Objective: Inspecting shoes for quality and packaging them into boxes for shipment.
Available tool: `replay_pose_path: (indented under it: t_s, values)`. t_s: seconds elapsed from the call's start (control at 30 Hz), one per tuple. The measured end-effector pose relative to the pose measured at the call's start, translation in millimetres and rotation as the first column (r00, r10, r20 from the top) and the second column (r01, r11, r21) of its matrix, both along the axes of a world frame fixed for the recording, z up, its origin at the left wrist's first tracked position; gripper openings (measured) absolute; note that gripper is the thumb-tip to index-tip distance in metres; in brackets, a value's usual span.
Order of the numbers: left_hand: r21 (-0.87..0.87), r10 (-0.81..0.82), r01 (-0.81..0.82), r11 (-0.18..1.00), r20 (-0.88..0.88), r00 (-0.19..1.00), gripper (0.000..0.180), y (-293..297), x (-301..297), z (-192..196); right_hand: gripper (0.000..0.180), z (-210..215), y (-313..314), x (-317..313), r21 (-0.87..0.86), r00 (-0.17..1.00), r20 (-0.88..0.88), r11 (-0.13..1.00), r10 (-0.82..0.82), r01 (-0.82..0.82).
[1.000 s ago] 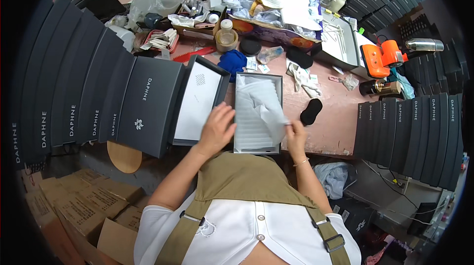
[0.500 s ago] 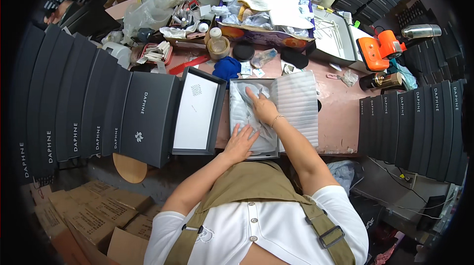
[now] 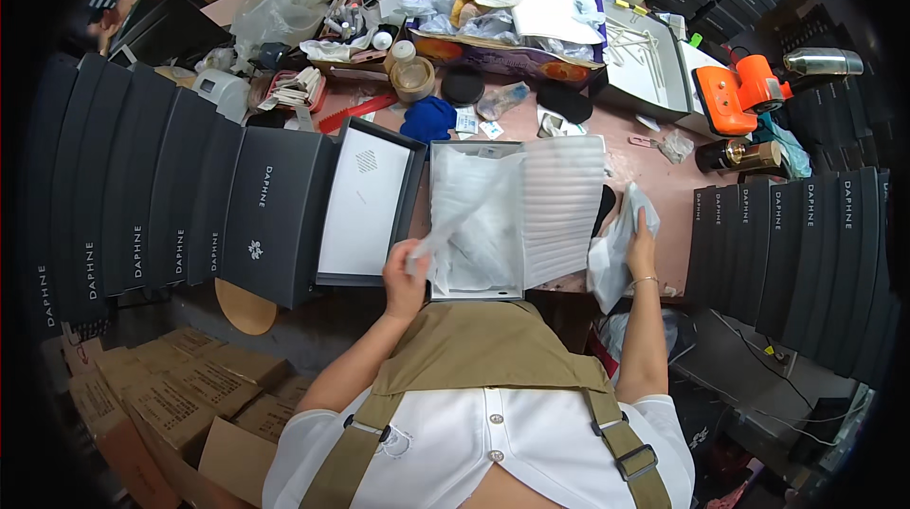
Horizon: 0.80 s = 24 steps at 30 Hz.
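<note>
In front of me lies an open dark shoe box, lined with white tissue paper. My left hand is closed at the box's near left corner, pinching a lifted flap of that tissue. Off to the right, my right hand grips a white, thin-wrapped bundle above the table edge; its contents are hidden. A ribbed white foam sheet hangs over the box's right side. The box lid rests left of the box with its white inside up.
Dark shoe boxes stand in rows at left and right. Behind the box are a blue cloth, a tape roll, black round pads and a carton of crumpled paper. An orange device sits at the far right.
My right hand has left the box and moved right, now with a white wrapped bundle. My left hand has shifted left and lifted a tissue flap.
</note>
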<state>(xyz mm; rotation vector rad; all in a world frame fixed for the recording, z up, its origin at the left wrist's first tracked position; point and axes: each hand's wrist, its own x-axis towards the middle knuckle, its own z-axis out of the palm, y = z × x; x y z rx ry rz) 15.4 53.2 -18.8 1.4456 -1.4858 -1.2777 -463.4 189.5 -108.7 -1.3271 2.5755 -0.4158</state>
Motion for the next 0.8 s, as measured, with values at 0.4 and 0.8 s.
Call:
replay_pose_path:
  t_s: [0.4,0.8]
  values:
    - [0.364,-0.406,0.486,0.795,-0.277,0.871,0.028,35,82,55,0.084,112,-184,316,-0.354,0.56,0.303,0.636,0.771,-0.686]
    - [-0.328,-0.368,0.473,0.818,0.335,0.867,0.063,-31,-24,17,0.042,162,-189,317,-0.504,0.579,0.538,0.784,0.613,-0.362]
